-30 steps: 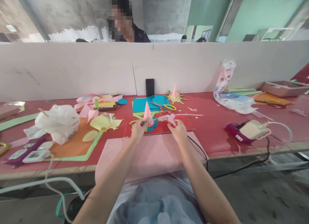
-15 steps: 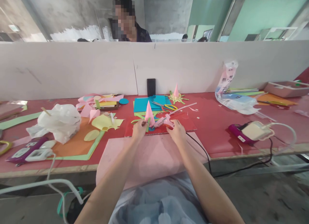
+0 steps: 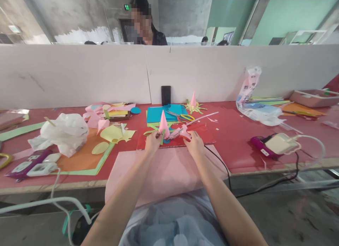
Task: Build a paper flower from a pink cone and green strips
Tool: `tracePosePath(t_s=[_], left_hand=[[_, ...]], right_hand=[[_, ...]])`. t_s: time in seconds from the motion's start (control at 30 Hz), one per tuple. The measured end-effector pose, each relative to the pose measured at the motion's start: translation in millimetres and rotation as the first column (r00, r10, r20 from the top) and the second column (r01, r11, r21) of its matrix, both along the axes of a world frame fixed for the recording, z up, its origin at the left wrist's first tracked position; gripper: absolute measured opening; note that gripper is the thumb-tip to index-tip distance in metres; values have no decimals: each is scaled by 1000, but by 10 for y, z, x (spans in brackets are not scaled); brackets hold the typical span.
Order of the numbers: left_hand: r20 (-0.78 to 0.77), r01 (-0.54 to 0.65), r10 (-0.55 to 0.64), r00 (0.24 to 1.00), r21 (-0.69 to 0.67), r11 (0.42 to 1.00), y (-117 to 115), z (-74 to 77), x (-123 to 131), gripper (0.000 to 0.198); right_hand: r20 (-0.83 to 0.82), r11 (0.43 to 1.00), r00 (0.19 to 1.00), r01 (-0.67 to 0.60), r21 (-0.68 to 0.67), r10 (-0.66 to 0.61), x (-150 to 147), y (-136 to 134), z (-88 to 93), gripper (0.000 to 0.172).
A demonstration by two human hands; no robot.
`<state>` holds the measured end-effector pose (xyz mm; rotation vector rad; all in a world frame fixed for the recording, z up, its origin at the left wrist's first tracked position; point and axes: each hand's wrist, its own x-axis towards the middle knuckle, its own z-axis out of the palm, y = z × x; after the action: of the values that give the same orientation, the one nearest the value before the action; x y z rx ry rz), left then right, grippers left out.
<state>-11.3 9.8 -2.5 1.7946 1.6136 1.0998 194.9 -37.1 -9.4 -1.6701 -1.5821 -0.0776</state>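
Take the pink cone (image 3: 163, 125) as the clock centre, with 12 o'clock pointing away from you; it stands upright above the red board (image 3: 206, 136), directly ahead of you. Your left hand (image 3: 152, 143), at 7 o'clock, pinches a green paper strip (image 3: 161, 138) at the cone's base. Your right hand (image 3: 194, 143), at 4 o'clock, is curled around the grip of the pink glue gun (image 3: 182, 132); its nozzle points to the cone's base, but you cannot tell whether they touch. Printed matter: the clear plastic packaging (image 3: 249, 84), at 2 o'clock, leans against the white partition (image 3: 206, 69) and bears dark characters on a pink-and-white band, too blurred to read. The purple power strip (image 3: 37, 161), at 9 o'clock, shows pale panels; any marking there is too small to resolve. A second pink cone (image 3: 193, 100) stands on the red surface (image 3: 227, 140) at 2 o'clock; yellow-handled scissors (image 3: 189, 118) lie nearer, and a black phone (image 3: 166, 95) leans at 12 o'clock.
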Motion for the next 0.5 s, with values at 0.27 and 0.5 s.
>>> tracePosePath(t_s=[0.27,0.5], left_hand=[[16,-3,3,1000,6,1000,-29,27,11,9],[9,8,-9,1000,27,1000,3,-13,3,9]], right_hand=[[1,999,1000,26,-26,-26,-6,-10,11,27],[-164,998,986,17,-53,-26,2,14,-23,33]])
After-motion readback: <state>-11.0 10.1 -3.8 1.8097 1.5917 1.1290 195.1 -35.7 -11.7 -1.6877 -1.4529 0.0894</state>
